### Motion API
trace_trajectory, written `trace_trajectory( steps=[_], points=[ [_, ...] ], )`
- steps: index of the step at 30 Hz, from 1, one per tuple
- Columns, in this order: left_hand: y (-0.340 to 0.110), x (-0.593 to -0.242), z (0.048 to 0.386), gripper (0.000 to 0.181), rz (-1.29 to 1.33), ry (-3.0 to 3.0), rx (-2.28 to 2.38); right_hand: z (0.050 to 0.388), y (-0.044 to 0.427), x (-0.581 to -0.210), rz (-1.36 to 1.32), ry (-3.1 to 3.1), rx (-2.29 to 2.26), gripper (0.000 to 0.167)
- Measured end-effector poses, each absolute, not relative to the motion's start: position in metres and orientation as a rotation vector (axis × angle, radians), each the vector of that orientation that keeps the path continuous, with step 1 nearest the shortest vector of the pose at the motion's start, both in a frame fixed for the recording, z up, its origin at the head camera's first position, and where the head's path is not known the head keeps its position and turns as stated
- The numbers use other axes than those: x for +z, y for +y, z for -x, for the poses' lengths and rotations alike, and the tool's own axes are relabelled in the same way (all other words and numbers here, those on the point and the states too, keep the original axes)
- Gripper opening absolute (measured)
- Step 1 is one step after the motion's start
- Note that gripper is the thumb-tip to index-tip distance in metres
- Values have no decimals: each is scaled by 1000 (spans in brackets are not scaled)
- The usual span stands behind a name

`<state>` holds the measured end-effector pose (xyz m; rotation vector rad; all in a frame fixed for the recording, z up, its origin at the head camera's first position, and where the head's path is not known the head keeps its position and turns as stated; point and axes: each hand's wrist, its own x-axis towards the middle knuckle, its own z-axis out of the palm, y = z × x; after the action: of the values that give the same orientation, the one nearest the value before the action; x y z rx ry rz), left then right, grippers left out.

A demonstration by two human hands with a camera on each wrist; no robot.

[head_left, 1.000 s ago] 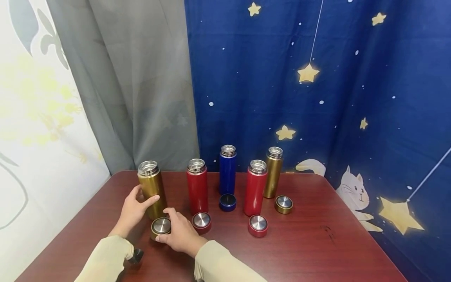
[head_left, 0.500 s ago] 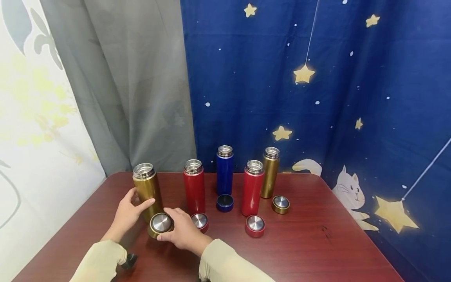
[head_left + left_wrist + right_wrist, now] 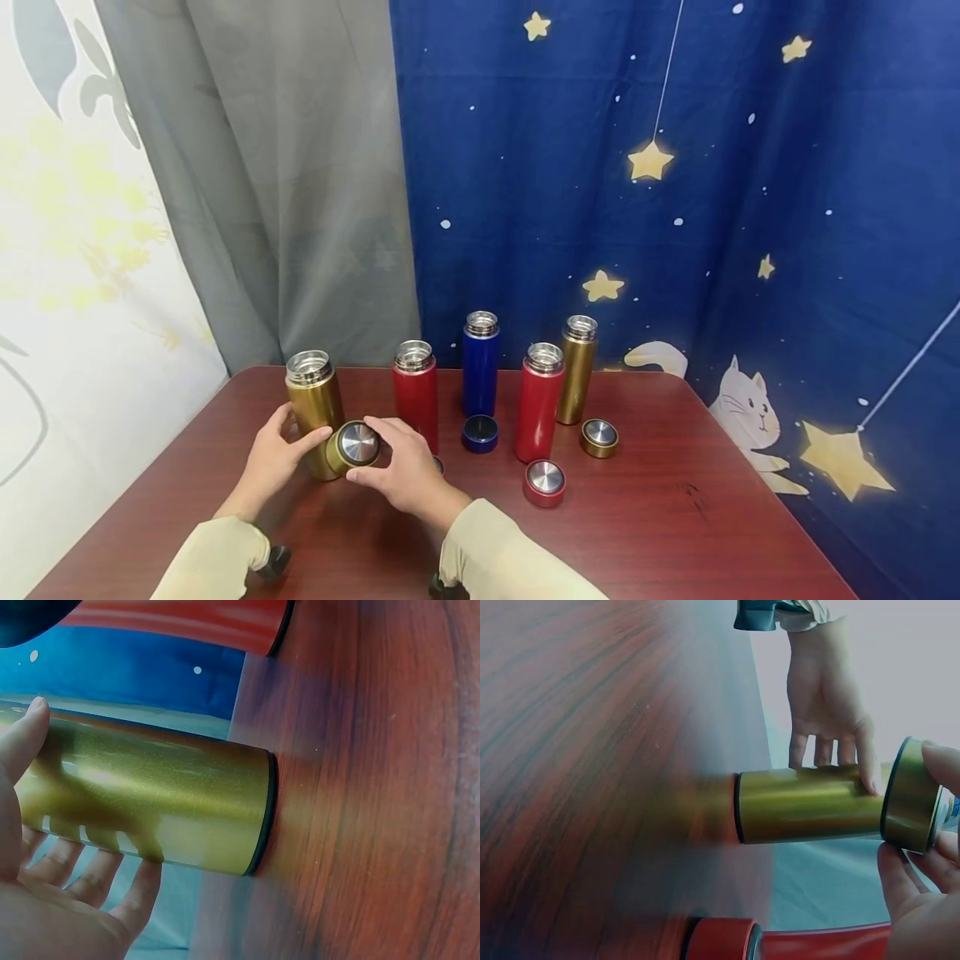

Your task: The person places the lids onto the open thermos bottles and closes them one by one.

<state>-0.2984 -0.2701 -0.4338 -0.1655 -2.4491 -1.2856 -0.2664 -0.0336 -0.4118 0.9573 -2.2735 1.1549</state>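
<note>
An uncapped gold vacuum flask (image 3: 315,402) stands upright at the table's left, its steel mouth bare. My left hand (image 3: 272,460) grips its body, thumb on the near side; in the left wrist view the fingers (image 3: 142,900) lie along the other side of the flask (image 3: 165,799). Between thumb and fingers my right hand (image 3: 412,473) pinches a gold lid (image 3: 357,443), raised off the table and tilted, in front of the flask's lower half. The right wrist view shows the lid (image 3: 909,799) beside the left thumb; whether they touch I cannot tell.
To the right stand open flasks: red (image 3: 417,396), blue (image 3: 481,375), another red (image 3: 538,404) and another gold (image 3: 577,383). Before them lie a blue lid (image 3: 480,433), a red lid (image 3: 545,483) and a gold lid (image 3: 600,437). My right hand mostly hides another red lid (image 3: 439,466).
My right hand has lifted the gold lid off the table, moving it up and slightly right, and tilted it. The left hand has stayed on the gold flask.
</note>
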Motion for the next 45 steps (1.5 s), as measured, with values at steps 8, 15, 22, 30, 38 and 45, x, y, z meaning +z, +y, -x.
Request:
trace_trajectory(
  steps=[8,15,22,30,38,45],
  points=[
    [-266,-429,289,71,189,-2457,-1323,266,-33,-409,-902,-2217,1267,67],
    [-264,-426,282,71,188,-2468,-1333,266,-31,-409,-882,-2191,1302,66],
    [-263,-428,282,69,198,-2461,-1327,269,-30,-407,-908,-2138,1320,67],
    [-264,-430,281,68,196,-2460,-1338,273,-36,-401,-900,-2044,1332,66],
    [-264,-429,280,68,199,-2481,-1326,276,-43,-395,-906,-1920,1536,65],
    [-264,-429,278,68,208,-2488,-1324,275,-44,-393,-885,-1912,1577,65]
  ],
)
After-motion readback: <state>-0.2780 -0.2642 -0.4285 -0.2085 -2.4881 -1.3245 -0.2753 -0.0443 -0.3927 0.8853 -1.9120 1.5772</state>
